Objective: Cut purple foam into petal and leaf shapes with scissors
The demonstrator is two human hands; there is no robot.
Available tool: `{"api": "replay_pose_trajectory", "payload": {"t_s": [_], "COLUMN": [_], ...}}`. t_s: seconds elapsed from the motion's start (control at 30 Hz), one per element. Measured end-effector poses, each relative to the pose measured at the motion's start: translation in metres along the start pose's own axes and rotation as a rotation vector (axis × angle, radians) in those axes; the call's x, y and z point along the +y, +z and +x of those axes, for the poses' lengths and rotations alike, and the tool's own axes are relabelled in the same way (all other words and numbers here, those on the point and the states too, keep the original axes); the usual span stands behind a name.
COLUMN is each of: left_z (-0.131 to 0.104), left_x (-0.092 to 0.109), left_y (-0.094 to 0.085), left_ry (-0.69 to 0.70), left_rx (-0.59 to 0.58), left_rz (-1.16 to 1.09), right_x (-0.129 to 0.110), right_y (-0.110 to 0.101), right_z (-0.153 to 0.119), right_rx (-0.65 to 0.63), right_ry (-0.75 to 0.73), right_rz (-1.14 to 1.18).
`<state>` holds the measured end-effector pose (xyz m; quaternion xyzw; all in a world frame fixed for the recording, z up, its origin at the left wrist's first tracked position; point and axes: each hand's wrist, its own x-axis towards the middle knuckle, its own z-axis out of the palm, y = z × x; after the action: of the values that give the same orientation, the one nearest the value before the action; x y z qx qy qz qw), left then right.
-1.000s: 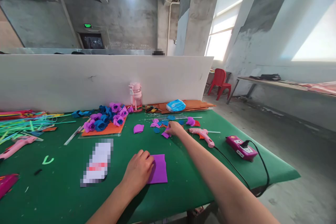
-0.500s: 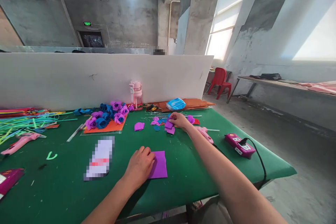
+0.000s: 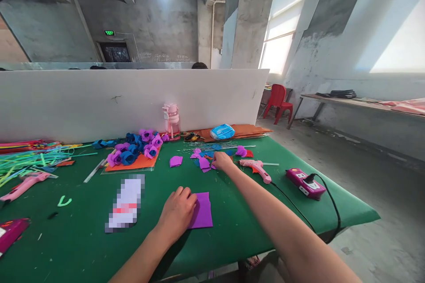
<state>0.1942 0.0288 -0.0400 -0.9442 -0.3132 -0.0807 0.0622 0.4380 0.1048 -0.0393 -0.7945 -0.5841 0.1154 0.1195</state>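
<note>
A purple paper square (image 3: 203,210) lies flat near the table's front edge. My left hand (image 3: 179,209) rests on its left side, fingers curled; whether it grips anything is hidden. Farther back, my right hand (image 3: 223,161) has its fingers bent down at the right end of several purple paper pieces (image 3: 204,164), and its fingertips touch one of them. A single purple piece (image 3: 175,161) lies to the left of that group. Just right of my right hand is a pink glue gun (image 3: 257,166).
Purple and blue paper flowers (image 3: 134,148) lie on an orange sheet. A pink bottle (image 3: 171,120) stands by the white partition (image 3: 133,97). Coloured strips lie at the left. A magenta power box (image 3: 305,183) with a black cable sits right; a blue packet (image 3: 222,131) lies behind.
My right hand has moved slightly nearer and left, and the purple pieces under it have shifted left. More of the glue gun shows. My left hand stays on the square.
</note>
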Motion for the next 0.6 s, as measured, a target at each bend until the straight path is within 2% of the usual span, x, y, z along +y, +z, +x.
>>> {"api": "replay_pose_trajectory", "payload": {"t_s": [0.13, 0.23, 0.33, 0.47, 0.6], "left_z": [0.001, 0.000, -0.003, -0.006, -0.005], "left_x": [0.000, -0.001, 0.000, 0.002, 0.002], "left_y": [-0.002, -0.003, -0.005, -0.007, -0.007], "left_ry": [0.009, 0.021, 0.029, 0.023, 0.020], "left_rx": [-0.016, -0.018, -0.014, -0.023, -0.019], "left_rz": [0.014, 0.006, -0.013, -0.010, 0.001], "right_x": [-0.017, -0.010, 0.017, 0.072, 0.120], "right_y": [0.006, -0.005, -0.023, -0.041, -0.046], "right_z": [-0.005, -0.017, -0.039, -0.068, -0.074], "right_rx": [0.059, 0.161, 0.260, 0.352, 0.408], "right_ry": [-0.018, -0.010, 0.022, 0.101, 0.218], "right_rz": [0.043, 0.092, 0.144, 0.217, 0.324]}}
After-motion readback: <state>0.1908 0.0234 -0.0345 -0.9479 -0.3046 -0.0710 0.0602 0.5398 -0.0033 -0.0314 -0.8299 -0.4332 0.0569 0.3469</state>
